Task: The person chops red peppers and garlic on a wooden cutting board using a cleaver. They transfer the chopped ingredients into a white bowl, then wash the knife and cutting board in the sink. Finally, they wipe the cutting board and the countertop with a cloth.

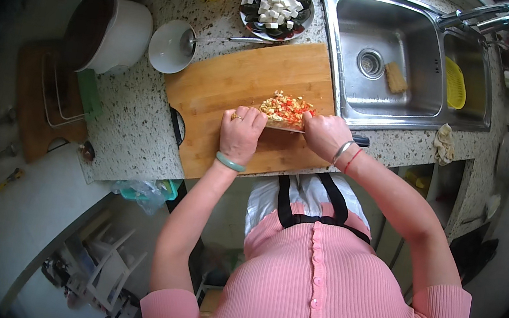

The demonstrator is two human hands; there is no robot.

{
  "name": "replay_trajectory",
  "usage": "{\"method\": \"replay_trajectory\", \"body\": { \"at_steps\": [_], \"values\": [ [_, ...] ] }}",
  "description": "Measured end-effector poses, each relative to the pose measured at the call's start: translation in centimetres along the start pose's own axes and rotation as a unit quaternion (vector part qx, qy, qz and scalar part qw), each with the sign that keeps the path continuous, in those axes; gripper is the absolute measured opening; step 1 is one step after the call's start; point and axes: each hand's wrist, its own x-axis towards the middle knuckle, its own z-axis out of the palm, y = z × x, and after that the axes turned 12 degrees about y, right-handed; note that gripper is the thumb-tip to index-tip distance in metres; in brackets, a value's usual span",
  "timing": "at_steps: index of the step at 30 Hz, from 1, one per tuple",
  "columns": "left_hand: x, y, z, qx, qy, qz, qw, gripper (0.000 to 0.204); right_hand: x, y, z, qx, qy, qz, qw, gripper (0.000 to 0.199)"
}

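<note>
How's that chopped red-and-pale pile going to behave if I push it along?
The chopped pile should spread rather than slide as one lump, since it is loose small bits. Each piece is probably light, judging by its size, so little force may shift it. Some could skid off, as the wooden board looks flat and shows no raised rim.

Heap of chopped red-and-pale pieces (288, 108) beside a black-handled knife (285, 126), on wooden board (232, 84)
</note>
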Motion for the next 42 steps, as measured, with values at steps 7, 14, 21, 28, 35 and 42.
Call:
{"method": "replay_trajectory", "body": {
  "at_steps": [7, 14, 21, 28, 35, 42],
  "values": [
    [0.8, -0.7, -0.4, -0.032, -0.011, -0.005, 0.999, 0.005, 0.7, 0.5, -0.6, -0.008, 0.021, -0.019, 1.000, 0.014],
    [1.8, -0.1, 0.6, -0.023, -0.005, 0.003, 1.000, 0.006, 1.8, 1.9, -0.7, -0.032, 0.008, -0.027, 0.999, 0.021],
    [0.8, -0.4, 1.1, -0.040, -0.045, -0.035, 0.998, 0.010, 1.2, 1.3, -1.4, -0.025, 0.005, -0.017, 1.000, 0.014],
    [0.4, -0.7, 0.6, -0.092, -0.038, -0.065, 0.993, 0.009, 0.7, 0.0, -1.5, -0.030, 0.015, -0.009, 0.999, 0.016],
    [-0.8, 0.6, 1.7, -0.038, 0.005, -0.042, 0.998, 0.009, -0.1, 0.8, -0.3, -0.006, 0.005, 0.007, 1.000, 0.015],
    [2.4, -0.8, 0.5, -0.061, -0.051, -0.046, 0.996, 0.009, 2.9, 1.2, -3.4, -0.040, -0.022, -0.019, 0.999, 0.018]
  ]
}}
